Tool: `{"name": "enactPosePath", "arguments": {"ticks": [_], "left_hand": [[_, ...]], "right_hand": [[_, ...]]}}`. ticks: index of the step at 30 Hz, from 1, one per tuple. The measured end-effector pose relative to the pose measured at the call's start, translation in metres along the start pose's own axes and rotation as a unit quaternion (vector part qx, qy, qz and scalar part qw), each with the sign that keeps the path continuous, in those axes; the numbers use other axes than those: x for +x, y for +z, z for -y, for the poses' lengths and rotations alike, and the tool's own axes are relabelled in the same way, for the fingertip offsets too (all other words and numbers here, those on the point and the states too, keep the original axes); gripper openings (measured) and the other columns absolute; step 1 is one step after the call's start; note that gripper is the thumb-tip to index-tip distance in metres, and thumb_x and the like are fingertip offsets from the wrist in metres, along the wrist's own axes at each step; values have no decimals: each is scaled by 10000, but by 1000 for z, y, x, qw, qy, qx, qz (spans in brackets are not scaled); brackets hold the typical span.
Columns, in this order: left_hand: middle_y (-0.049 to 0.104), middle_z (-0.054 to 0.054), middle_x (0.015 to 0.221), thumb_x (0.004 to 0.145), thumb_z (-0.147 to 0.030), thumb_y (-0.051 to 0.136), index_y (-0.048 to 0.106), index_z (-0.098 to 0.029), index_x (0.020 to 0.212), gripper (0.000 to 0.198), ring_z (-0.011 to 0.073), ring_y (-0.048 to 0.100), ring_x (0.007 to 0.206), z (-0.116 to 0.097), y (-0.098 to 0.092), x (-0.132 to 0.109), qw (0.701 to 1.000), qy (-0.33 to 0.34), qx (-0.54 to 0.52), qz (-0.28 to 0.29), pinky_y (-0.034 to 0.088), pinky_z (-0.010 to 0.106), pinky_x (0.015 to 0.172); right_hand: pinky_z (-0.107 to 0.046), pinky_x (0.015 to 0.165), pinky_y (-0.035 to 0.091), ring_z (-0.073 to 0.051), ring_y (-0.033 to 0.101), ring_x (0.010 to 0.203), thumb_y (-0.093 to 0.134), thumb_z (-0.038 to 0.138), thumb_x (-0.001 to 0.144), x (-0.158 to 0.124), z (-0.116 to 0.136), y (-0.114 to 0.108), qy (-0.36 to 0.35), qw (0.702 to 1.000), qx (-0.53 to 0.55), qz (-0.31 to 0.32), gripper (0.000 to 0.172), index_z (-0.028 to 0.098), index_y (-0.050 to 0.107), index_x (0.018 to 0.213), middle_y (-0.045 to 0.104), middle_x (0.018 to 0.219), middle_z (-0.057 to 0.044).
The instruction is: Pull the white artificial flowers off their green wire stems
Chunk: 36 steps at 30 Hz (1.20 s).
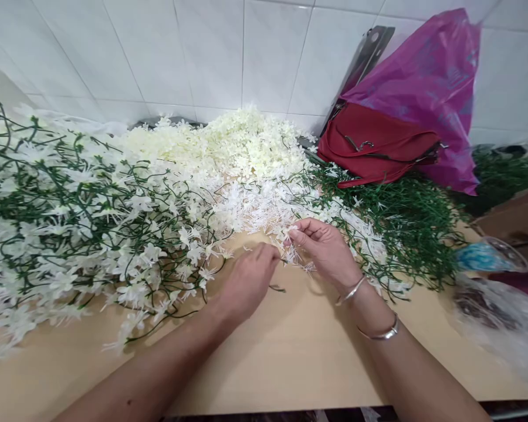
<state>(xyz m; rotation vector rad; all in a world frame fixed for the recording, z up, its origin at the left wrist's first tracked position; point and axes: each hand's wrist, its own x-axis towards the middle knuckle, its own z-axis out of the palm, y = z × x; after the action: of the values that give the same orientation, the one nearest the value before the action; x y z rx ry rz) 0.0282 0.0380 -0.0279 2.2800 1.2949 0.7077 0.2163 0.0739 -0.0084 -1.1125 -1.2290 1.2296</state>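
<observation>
My left hand (249,280) is closed in a pinch on a thin green stem (276,287) just above the tan tabletop (290,351). My right hand (323,246), with two metal bangles at the wrist, pinches a small white plastic flower piece (293,253) right beside the left fingertips. Behind both hands lies a heap of loose white flower pieces (255,205). Further back sits a mound of cream petals (229,143).
Finished green stems with white flowers (70,223) cover the left side. Bare green stems (405,223) lie right of my hands. A red bag (378,146) and purple plastic bag (426,76) lean on the tiled wall. Clear plastic bags (493,293) sit at the right edge.
</observation>
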Motion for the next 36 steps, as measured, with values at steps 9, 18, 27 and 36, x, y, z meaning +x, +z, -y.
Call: {"name": "enactPosePath", "arguments": {"ticks": [9,18,27,36], "left_hand": [[667,13,814,998,-356,618,694,-173,1059,207,140,661,750,16,0,3,904,-112,-390,-134,531,256,727],[639,0,760,984,-337,634,691,-168,946,183,121,587,683,11,-4,4,907,-84,-397,-116,467,235,645],[662,15,781,991,-330,626,684,-174,935,176,130,610,690,9,-6,4,915,-73,-383,-103,483,243,653],[741,43,890,1015,-354,615,653,-170,956,197,148,714,795,13,-2,2,904,-81,-413,-79,565,262,756]], "right_hand": [[-261,666,477,-132,637,667,933,500,679,-5,3,4,70,993,63,68,389,197,725,805,734,720,-3],[-239,544,397,-106,557,569,866,518,772,-8,-2,6,105,989,33,100,379,187,706,864,734,729,-9],[-248,603,465,-125,604,624,856,501,789,-8,2,5,92,987,16,134,343,193,710,821,719,697,-6],[-251,580,447,-125,604,596,903,505,722,-9,3,12,99,989,24,107,383,185,705,797,718,668,-5]]}}
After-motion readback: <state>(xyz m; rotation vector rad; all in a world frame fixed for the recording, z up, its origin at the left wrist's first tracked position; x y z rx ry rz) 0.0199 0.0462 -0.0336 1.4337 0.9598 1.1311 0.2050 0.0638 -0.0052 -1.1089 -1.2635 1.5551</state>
